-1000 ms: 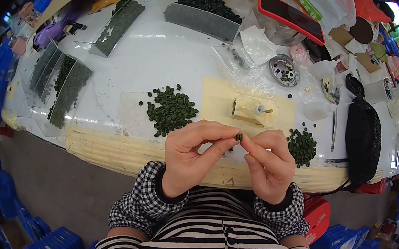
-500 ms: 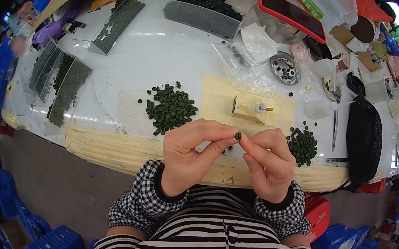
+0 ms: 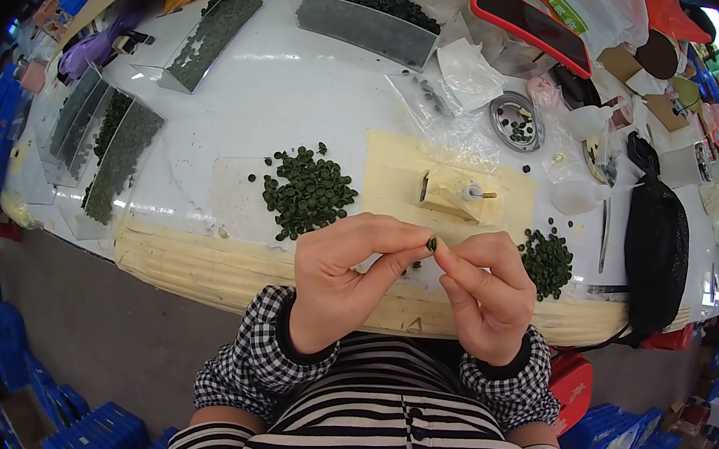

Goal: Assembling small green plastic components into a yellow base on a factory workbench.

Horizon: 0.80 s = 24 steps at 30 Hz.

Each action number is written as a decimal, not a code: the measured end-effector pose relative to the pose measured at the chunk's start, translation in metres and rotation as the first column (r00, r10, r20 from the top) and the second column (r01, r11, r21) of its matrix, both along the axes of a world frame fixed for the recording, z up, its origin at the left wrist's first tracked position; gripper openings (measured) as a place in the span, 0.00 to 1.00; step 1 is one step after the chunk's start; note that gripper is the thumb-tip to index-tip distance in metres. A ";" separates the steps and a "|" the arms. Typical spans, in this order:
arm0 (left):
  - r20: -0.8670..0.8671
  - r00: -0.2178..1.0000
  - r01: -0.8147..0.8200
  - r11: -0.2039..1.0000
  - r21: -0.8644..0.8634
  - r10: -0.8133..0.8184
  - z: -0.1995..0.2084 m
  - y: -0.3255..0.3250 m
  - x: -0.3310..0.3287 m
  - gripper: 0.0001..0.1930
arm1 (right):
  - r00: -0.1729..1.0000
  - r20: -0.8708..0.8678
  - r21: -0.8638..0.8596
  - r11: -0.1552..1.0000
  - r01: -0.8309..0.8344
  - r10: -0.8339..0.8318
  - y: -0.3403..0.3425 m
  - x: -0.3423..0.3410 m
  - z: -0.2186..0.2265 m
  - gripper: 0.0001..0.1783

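Between the fingertips of both hands is a small dark green round piece (image 3: 432, 244). My left hand (image 3: 355, 265) pinches it with thumb and index finger. From the other side my right hand (image 3: 487, 290) presses its index fingertip against the piece, the other fingers curled in. Beyond my left hand lies a large heap of like green pieces (image 3: 307, 190) on a pale sheet. A smaller heap of them (image 3: 547, 265) sits to the right of my right hand. Just past my fingers, a small block fixture with a metal pin (image 3: 460, 193) stands on yellow paper.
Clear bins of dark pieces (image 3: 368, 24) line the table's far side, with more bins (image 3: 109, 146) at left. At right are a red-cased phone (image 3: 530, 28), a round dish (image 3: 515, 121), tweezers (image 3: 605, 235) and a black mesh bag (image 3: 654, 235). Ribbed padding (image 3: 196, 270) covers the near edge.
Both hands keep the same pinch on the green piece and have shifted only very slightly to the right. The heaps and fixture look the same.
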<state>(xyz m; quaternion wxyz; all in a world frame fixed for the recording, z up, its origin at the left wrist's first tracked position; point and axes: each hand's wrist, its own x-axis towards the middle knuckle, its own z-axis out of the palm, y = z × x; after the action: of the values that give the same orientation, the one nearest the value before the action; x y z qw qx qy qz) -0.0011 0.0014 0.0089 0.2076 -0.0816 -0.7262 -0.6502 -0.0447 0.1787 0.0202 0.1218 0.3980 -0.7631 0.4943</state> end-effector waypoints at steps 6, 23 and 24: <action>-0.024 1.000 -0.022 0.998 -0.057 0.021 0.001 0.000 0.000 0.11 | 1.000 0.018 0.000 1.000 -0.010 0.010 -0.001 0.000 0.000 0.19; 0.011 0.999 0.042 0.992 0.118 -0.044 -0.003 0.001 -0.001 0.09 | 0.999 0.042 -0.059 0.998 -0.019 0.022 0.000 0.002 0.000 0.20; 0.006 0.999 0.045 0.992 0.119 -0.046 -0.003 0.001 -0.001 0.10 | 0.999 0.040 -0.060 0.998 -0.019 0.022 0.000 0.002 0.000 0.20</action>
<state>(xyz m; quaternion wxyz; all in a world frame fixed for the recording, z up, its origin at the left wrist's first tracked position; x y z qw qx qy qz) -0.0024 0.0026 0.0061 0.1940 -0.0829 -0.6850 -0.6974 -0.0423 0.1787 0.0200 0.1130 0.3918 -0.7462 0.5263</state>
